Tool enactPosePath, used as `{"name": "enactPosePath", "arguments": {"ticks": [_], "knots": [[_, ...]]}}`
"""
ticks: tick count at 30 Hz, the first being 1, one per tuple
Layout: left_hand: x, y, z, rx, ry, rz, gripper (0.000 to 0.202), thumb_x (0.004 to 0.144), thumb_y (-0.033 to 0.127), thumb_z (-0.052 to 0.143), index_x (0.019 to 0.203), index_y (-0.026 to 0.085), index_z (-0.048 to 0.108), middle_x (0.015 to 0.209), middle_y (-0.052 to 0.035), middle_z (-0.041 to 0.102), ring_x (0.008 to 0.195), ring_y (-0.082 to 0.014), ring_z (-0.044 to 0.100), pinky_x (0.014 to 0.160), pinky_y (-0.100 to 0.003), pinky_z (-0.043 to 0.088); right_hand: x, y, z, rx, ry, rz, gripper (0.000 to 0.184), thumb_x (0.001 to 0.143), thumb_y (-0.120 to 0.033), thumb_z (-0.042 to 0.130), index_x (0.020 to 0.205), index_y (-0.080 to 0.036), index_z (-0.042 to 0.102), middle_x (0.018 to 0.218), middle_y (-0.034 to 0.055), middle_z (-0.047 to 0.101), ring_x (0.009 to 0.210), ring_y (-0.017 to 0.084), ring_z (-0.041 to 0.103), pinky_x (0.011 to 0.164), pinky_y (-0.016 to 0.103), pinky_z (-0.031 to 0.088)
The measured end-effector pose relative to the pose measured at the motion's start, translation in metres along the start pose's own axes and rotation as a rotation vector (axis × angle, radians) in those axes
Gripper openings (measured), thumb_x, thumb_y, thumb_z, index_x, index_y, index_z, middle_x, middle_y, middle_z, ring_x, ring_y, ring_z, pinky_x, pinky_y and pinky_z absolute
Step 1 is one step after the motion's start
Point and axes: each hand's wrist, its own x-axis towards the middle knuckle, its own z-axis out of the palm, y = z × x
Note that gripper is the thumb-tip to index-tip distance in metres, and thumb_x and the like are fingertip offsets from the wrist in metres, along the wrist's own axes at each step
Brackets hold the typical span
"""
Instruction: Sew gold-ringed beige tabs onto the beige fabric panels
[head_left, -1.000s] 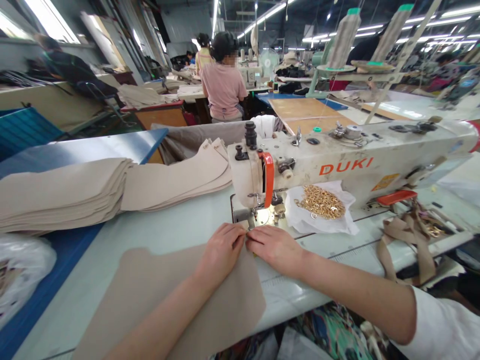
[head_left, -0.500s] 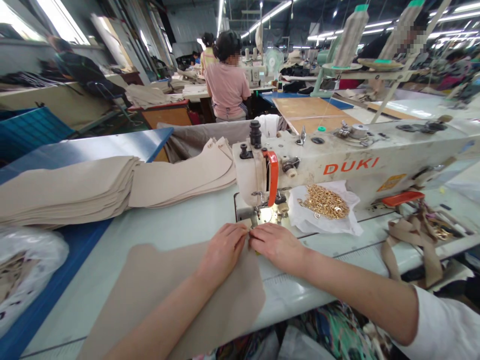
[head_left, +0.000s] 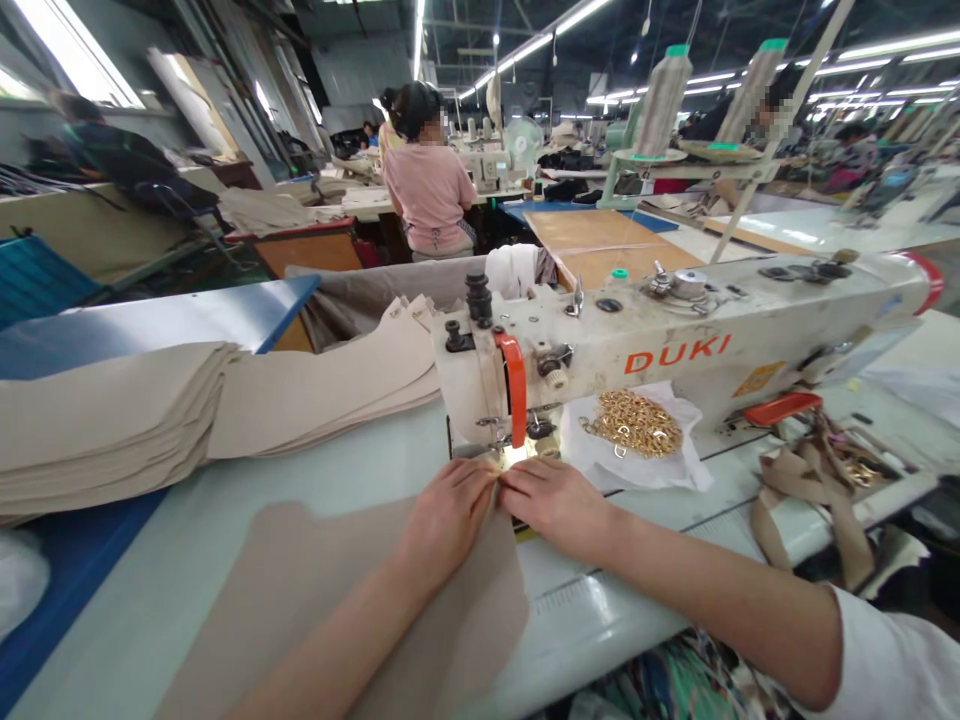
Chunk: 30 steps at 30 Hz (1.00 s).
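Note:
A beige fabric panel (head_left: 300,600) lies flat on the pale sewing table, its upper corner at the needle area of a white sewing machine (head_left: 480,385). My left hand (head_left: 450,505) rests on that corner, fingers bent and pressed together on the cloth. From the other side my right hand (head_left: 553,500) closes its fingertips on the same corner, just touching the left fingertips. The small part pinched between them is hidden by the fingers. Right above the hands hang the orange guard (head_left: 513,390) and the lit presser foot area.
Stacked beige panels (head_left: 322,400) lie to the left of the machine. Gold D-shaped rings (head_left: 637,425) sit on white paper under the machine arm. Beige straps (head_left: 814,490) hang over the right edge. Thread cones (head_left: 664,105) stand behind. Another person (head_left: 431,190) sits ahead.
The view has turned slightly to the right and tilted up. Both hands, with the panel's corner, are a little closer to the needle. Their grip looks much the same.

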Motion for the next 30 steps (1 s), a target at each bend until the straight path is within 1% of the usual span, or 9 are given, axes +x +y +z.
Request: {"name": "enactPosePath", "arguments": {"ticks": [3,5,9,14,18,26,30], "knots": [[0.006,-0.005,0.003,-0.003,0.015,0.007,0.018,0.092,0.019,0.045,0.091,0.017,0.064,0.087,-0.0066,0.070,0.083,-0.0184,0.063,0.077,-0.033,0.055,0.001,0.005,0.001,0.010,0.013,0.035,0.008,0.091,-0.017,0.053,0.091,-0.014,0.060,0.095,0.0064,0.064,0.087,0.019,0.057,0.073,0.031,0.045],[0.009,-0.007,0.003,-0.004,0.020,-0.002,0.019,0.092,0.020,0.045,0.090,0.018,0.064,0.086,-0.0066,0.070,0.083,-0.0185,0.064,0.077,-0.034,0.055,0.002,0.008,0.002,0.021,0.030,0.040,0.010,0.091,-0.015,0.050,0.092,-0.014,0.060,0.096,0.0074,0.064,0.084,0.018,0.058,0.072,0.031,0.045],[0.012,-0.009,0.003,-0.011,0.040,-0.003,0.021,0.092,0.021,0.045,0.088,0.018,0.065,0.084,-0.0068,0.070,0.080,-0.0183,0.065,0.075,-0.033,0.056,0.003,0.010,0.005,0.030,0.066,0.049,0.012,0.091,-0.012,0.048,0.092,-0.014,0.060,0.097,0.0088,0.065,0.084,0.019,0.058,0.074,0.032,0.045],[0.013,-0.011,0.003,-0.008,0.051,-0.022,0.021,0.091,0.022,0.046,0.087,0.019,0.067,0.083,-0.0066,0.071,0.079,-0.0189,0.065,0.074,-0.034,0.056,0.005,0.011,0.005,0.058,0.046,0.070,0.012,0.091,-0.013,0.048,0.094,-0.014,0.060,0.098,0.0102,0.065,0.088,0.020,0.058,0.077,0.033,0.045],[0.013,-0.013,0.004,0.006,0.067,-0.010,0.022,0.091,0.023,0.046,0.085,0.018,0.066,0.081,-0.0070,0.071,0.077,-0.0195,0.065,0.071,-0.033,0.056,0.006,0.011,0.004,0.045,0.033,0.077,0.012,0.091,-0.013,0.048,0.092,-0.014,0.060,0.097,0.0100,0.065,0.085,0.020,0.058,0.076,0.032,0.045],[0.012,-0.014,0.006,-0.013,0.069,-0.039,0.020,0.089,0.021,0.047,0.087,0.020,0.067,0.082,-0.0065,0.071,0.078,-0.0198,0.065,0.072,-0.034,0.056,0.006,0.011,0.007,0.065,0.047,0.086,0.014,0.092,-0.013,0.047,0.092,-0.014,0.061,0.095,0.0096,0.065,0.086,0.020,0.058,0.078,0.032,0.045],[0.014,-0.013,0.006,-0.011,0.075,-0.042,0.021,0.088,0.020,0.047,0.084,0.020,0.067,0.080,-0.0061,0.070,0.077,-0.0193,0.065,0.071,-0.034,0.056,0.005,0.011,0.008,0.059,0.056,0.091,0.012,0.091,-0.014,0.050,0.094,-0.014,0.062,0.098,0.0096,0.066,0.089,0.020,0.058,0.079,0.033,0.046]]}}
